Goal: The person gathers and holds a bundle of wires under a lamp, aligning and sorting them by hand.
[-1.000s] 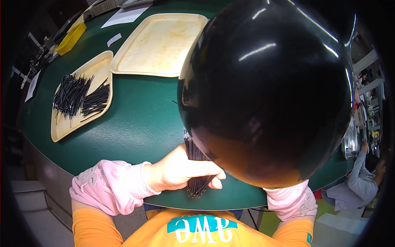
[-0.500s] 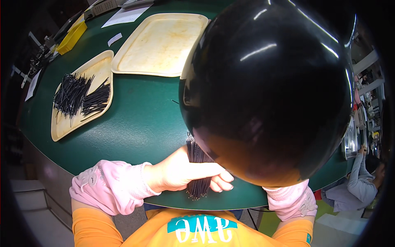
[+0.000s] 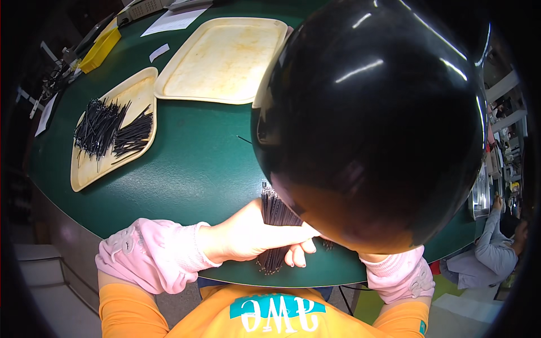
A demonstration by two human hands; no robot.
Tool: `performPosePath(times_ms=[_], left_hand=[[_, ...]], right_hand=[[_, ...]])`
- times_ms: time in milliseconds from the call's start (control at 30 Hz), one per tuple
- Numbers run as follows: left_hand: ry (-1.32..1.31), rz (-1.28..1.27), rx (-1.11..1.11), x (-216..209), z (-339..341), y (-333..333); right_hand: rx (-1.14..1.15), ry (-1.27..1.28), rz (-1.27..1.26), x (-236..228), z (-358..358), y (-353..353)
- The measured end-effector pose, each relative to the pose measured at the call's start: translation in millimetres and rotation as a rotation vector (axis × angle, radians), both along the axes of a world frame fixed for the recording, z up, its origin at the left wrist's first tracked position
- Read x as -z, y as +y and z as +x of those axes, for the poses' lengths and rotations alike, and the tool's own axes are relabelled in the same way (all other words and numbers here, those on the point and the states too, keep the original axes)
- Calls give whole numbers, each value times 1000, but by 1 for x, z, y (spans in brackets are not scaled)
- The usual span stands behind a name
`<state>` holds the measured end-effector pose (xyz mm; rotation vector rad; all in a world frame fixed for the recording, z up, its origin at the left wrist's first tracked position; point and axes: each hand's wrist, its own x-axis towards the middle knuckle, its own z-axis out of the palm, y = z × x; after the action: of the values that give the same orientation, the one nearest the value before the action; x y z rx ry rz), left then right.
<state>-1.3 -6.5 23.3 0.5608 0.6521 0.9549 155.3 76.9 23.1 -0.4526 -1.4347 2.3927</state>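
My left hand point(image 3: 245, 234) is wrapped round an upright bundle of short black wires point(image 3: 277, 212) close to the table's near edge. Thumb and fingers close across its middle, and small metal tips show at its ends. A large glossy black dome point(image 3: 372, 129) covers the bundle's right side and almost all of my right hand. Only the right wrist point(image 3: 374, 257) shows below the dome, so its fingers are hidden. More wire tips point(image 3: 328, 244) peek out at the dome's lower edge, right of my left fingers. One loose wire point(image 3: 244, 139) lies farther up the table.
A cream tray point(image 3: 84, 174) on the left holds piles of black wires point(image 3: 101, 127). Behind it lies a bare cream tray point(image 3: 222, 62). A yellow bin point(image 3: 101, 50) and papers point(image 3: 174, 21) are at the far left. Another person point(image 3: 490, 248) sits at the right.
My left hand and the wire bundle have shifted slightly right. Some wire tips now show under the dome's lower edge, and a bit more of my right wrist is visible.
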Motion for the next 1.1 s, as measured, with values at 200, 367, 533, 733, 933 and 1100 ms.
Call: performPosePath(times_ms=[200, 367, 533, 733, 933, 1100], left_hand=[[25, -54, -57, 11, 2, -1], [-33, -76, -140, 8, 2, -2], [-17, -111, -126, 9, 1, -1], [-49, -126, -104, 9, 0, -2], [-139, -153, -92, 13, 1, -3], [-32, -166, -70, 13, 0, -2]], right_hand=[[178, -33, 643, -2, -6, -5], [61, 1, 45, 17, 8, 7], [46, 54, -10, 12, 7, 7], [57, 130, 135, 22, 5, 9], [15, 124, 91, 11, 9, 5], [70, -95, 614, 2, 4, 4]])
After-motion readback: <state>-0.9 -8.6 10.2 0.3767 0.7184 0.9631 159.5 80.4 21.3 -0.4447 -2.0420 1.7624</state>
